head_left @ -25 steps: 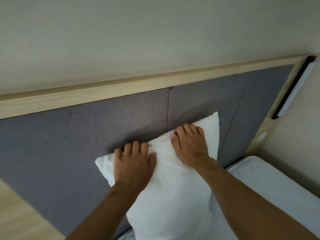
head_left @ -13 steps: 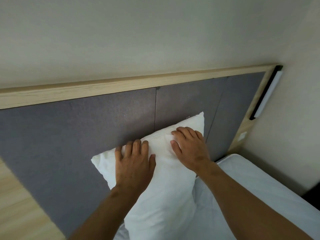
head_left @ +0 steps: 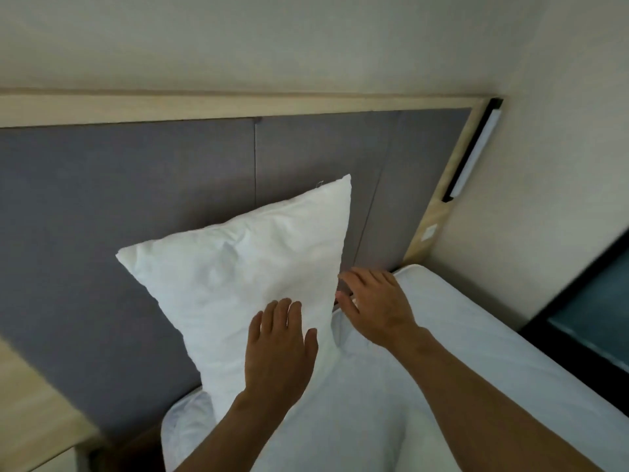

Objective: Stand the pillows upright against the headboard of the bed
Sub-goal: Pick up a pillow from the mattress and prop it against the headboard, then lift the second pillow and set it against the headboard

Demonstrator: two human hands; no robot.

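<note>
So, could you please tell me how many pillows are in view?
1: a white pillow stands against the grey headboard, above the left hand. Others may be out of view.

White pillow (head_left: 238, 267), upright, tilted, leaning against grey headboard (head_left: 136, 199)

The pillow (head_left: 238, 267) is white cloth, matt and finely crinkled, with soft dents across its face. The headboard (head_left: 136, 206) is padded in grey woven fabric, matt and slightly coarse, split by thin seams; its frame (head_left: 238, 105) is pale wood with a faint grain and a dull finish. The mattress (head_left: 476, 335) wears a white cover, smooth and matt, lightly quilted. The wall (head_left: 306, 39) is painted cream, flat and matt. A white strip (head_left: 476, 151) in a black holder looks like smooth plastic.
</note>
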